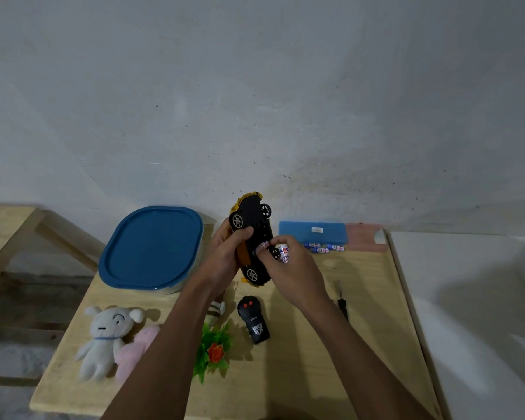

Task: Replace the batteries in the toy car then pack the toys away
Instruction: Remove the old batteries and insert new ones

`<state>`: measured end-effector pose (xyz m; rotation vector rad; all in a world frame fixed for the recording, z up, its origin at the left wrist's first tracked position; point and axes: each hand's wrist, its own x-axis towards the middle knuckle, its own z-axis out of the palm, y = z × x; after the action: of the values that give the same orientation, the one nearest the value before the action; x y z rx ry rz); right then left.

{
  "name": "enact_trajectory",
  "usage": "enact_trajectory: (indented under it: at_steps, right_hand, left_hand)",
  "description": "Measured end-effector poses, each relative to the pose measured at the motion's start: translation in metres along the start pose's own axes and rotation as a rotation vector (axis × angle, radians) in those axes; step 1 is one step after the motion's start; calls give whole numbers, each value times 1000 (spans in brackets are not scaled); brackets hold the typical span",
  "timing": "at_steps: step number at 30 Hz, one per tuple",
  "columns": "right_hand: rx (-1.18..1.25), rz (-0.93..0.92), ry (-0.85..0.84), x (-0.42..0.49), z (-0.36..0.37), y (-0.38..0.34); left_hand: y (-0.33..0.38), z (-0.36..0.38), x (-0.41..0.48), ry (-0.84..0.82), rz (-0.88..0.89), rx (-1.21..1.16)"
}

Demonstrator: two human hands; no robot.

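My left hand point(225, 253) grips a yellow toy car point(253, 237), held above the table with its black underside and wheels facing me. My right hand point(288, 269) holds a white battery point(284, 253) in its curled fingers, and its fingertips touch the battery bay in the car's underside. Three more batteries point(325, 247) lie on the table beside a blue case point(312, 232). The black remote control point(253, 321) lies below the car.
A container with a blue lid point(152, 248) stands at the back left of the wooden table point(361, 313). A white plush point(103, 338), a pink plush point(134, 350), a green plastic plant with a red flower point(214, 350) and a black screwdriver point(342, 301) lie around my arms.
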<state>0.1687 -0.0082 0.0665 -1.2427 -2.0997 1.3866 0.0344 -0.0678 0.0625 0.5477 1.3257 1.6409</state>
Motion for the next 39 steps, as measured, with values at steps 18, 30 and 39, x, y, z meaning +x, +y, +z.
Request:
enact_trajectory:
  at_steps: [18,30,39]
  right_hand:
    - [204,95,-7,12,8,7]
    - [174,58,-5,13,2,8]
    - [187,-87,-47,6,-11,19]
  left_hand:
    - [-5,0,1,-35,2,12]
    - [-2,1,0,-8,-59,-81]
    - [-1,-3,-5,-34,-159,-150]
